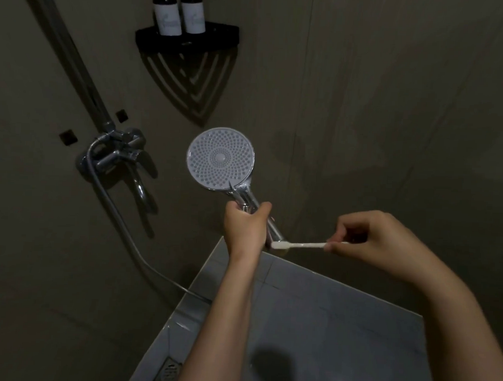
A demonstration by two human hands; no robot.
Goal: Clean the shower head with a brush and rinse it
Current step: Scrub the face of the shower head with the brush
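Note:
A round chrome shower head [220, 158] with a pale dotted spray face points toward me in the middle of the view. My left hand [244, 228] grips its chrome handle just below the head. My right hand [368, 237] pinches the end of a white toothbrush [299, 245], held level. The bristle end lies against the lower part of the handle, beside my left hand and well below the spray face. A grey hose [121, 223] runs from the wall mixer down and behind my left forearm.
A chrome mixer tap [119, 154] with a spout is on the left wall. A black corner shelf [187, 37] holds two dark bottles [179, 12]. Grey floor tiles and a floor drain [170, 371] lie below my arms.

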